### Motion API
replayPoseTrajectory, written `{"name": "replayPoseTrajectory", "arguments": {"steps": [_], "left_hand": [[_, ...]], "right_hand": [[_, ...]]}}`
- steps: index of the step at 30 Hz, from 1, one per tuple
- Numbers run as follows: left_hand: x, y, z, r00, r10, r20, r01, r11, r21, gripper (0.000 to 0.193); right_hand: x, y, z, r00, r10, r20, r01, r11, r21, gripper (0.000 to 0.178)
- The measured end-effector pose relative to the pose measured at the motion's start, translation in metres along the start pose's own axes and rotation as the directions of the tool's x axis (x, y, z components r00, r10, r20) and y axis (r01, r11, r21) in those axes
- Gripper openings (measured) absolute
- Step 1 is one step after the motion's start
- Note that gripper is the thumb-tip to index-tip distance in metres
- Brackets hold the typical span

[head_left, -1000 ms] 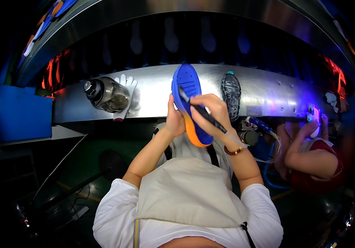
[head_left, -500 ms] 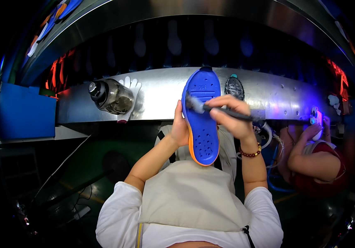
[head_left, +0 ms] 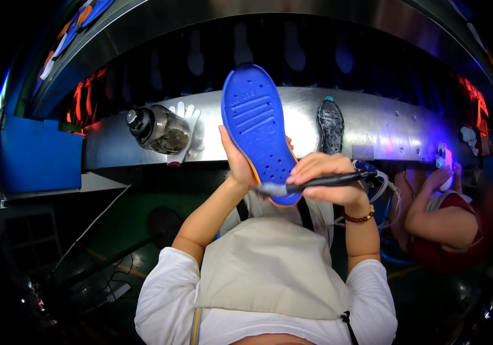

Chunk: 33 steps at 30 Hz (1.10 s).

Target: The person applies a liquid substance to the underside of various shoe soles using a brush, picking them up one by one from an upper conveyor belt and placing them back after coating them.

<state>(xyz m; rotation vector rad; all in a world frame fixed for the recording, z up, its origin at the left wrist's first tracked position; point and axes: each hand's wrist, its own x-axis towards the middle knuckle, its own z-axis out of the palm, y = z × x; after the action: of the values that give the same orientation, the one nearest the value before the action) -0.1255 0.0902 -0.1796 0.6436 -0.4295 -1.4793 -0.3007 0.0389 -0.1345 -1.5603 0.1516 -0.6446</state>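
Note:
A blue shoe sole (head_left: 254, 118) with an orange edge is held up at a slant over the metal ledge (head_left: 206, 150), its face with holes and ridges toward me. My left hand (head_left: 238, 162) is closed on its left edge, with some fingers hidden behind it. My right hand (head_left: 334, 172) grips a brush (head_left: 347, 179) by its black handle. The grey bristles, smeared by motion, lie across the orange left edge near the sole's lower end. On the ledge to the right is a black sole (head_left: 331, 126) with a teal tip.
On the ledge at left, a dark, see-through bottle (head_left: 163, 129) rests beside a white glove (head_left: 189, 118). Several soles show in the dark space behind the ledge. A blue box (head_left: 39, 154) stands far left. At right, a co-worker (head_left: 445, 224) holds a pale item under violet light.
The sole has moved up and left, its far end tilting left. The brush has gone from the sole's upper left side down to its lower end, across the edge.

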Motion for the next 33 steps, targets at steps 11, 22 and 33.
{"name": "replayPoseTrajectory", "arguments": {"steps": [11,22,33], "left_hand": [[0.006,0.02,0.006,0.988,0.148,-0.053,-0.148,0.989,0.011,0.101],[0.009,0.034,0.016,0.985,0.173,-0.013,-0.172,0.984,0.035,0.094],[0.013,0.041,0.026,0.998,0.009,0.061,0.005,0.977,-0.215,0.09]], "right_hand": [[-0.011,0.001,0.0,0.988,0.005,-0.157,-0.015,0.998,-0.065,0.022],[-0.022,0.013,0.0,0.973,0.073,-0.217,-0.086,0.995,-0.048,0.024],[-0.028,0.026,0.003,0.93,0.171,-0.324,-0.051,0.936,0.347,0.022]]}}
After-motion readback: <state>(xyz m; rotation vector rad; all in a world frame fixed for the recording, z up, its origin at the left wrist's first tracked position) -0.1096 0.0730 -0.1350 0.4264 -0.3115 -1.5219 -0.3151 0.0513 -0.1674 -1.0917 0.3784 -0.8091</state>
